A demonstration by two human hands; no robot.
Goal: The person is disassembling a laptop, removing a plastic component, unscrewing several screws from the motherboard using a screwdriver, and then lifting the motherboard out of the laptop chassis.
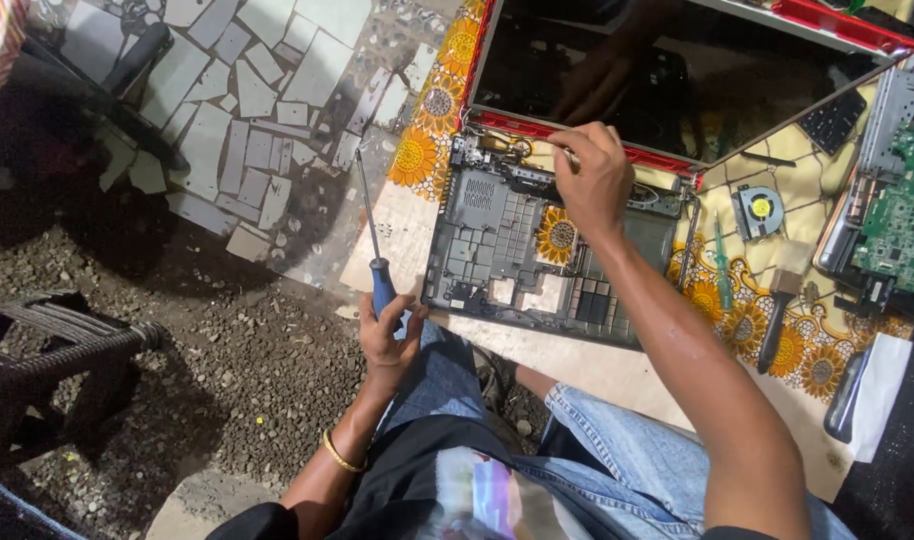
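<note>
My left hand grips the blue handle of a long screwdriver, whose shaft points up and away past the left edge of the table. My right hand is pinched on a small part at the hinge area of an opened laptop base, a grey plastic shell with its boards removed. The red-framed laptop screen lies flat just beyond that hand, still joined at the hinge. What the fingertips pinch is too small to make out.
A sunflower-patterned cloth covers the table. To the right lie a small cooling fan, a green screwdriver, a brush, a green circuit board and a dark tool on white paper. Gravel and broken tiles lie left.
</note>
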